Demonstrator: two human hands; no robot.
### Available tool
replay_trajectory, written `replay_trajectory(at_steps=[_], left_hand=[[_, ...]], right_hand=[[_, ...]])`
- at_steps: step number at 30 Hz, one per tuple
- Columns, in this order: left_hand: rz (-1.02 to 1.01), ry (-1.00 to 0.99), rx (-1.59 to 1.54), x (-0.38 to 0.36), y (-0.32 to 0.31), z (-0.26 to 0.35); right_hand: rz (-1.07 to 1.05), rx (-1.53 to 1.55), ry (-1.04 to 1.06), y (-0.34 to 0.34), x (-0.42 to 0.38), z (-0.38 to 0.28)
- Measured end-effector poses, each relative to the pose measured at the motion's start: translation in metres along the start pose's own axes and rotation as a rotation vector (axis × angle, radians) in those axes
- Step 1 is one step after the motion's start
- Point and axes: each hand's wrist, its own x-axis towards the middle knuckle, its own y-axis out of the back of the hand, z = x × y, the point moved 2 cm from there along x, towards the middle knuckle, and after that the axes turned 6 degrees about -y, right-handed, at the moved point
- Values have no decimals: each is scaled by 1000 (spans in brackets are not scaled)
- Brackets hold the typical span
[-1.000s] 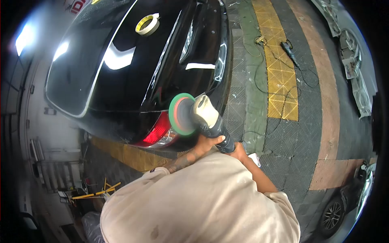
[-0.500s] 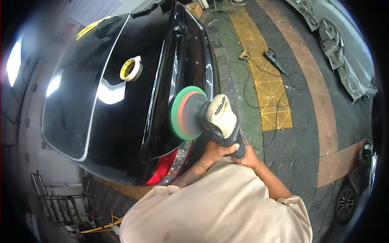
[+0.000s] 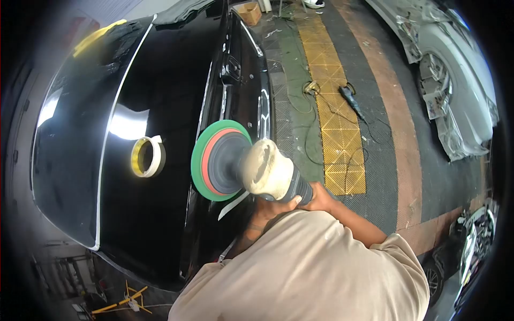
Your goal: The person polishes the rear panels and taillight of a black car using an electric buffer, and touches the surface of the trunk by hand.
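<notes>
Both my hands grip a polisher (image 3: 270,170) with a worn cream-coloured head and a dark handle. My left hand (image 3: 273,207) is wrapped around the handle from the left, its thumb on top. From the other side, my right hand (image 3: 321,197) closes around the handle's rear end. The polisher's round pad (image 3: 202,174), green with an orange layer, is tilted on edge and overlaps the rear edge of a black car (image 3: 160,214). On the car's glossy panel lies a roll of masking tape (image 3: 160,156), left of the pad.
A white tape line (image 3: 105,166) crosses the car's panel. A yellow cloth (image 3: 96,38) lies at its far side. On the tiled floor rest another power tool (image 3: 350,99) and loose cables (image 3: 310,134). A pale car (image 3: 460,80) with masked parts stands right; a cardboard box (image 3: 249,13) is ahead.
The polisher and both hands have moved farther along the car's rear edge, now about level with the tape roll. My view has shifted too, and the tail light is now mostly hidden.
</notes>
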Motion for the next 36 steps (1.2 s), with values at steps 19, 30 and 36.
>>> replay_trajectory(at_steps=[19,30,36], left_hand=[[369,895,274,42,-3,22],[410,1192,544,85,-22,70],[954,1359,134,76,-24,73]], right_hand=[[-910,502,510,82,197,-68],[-1351,944,68,18,177,-41],[-1393,1082,11,9,174,-44]])
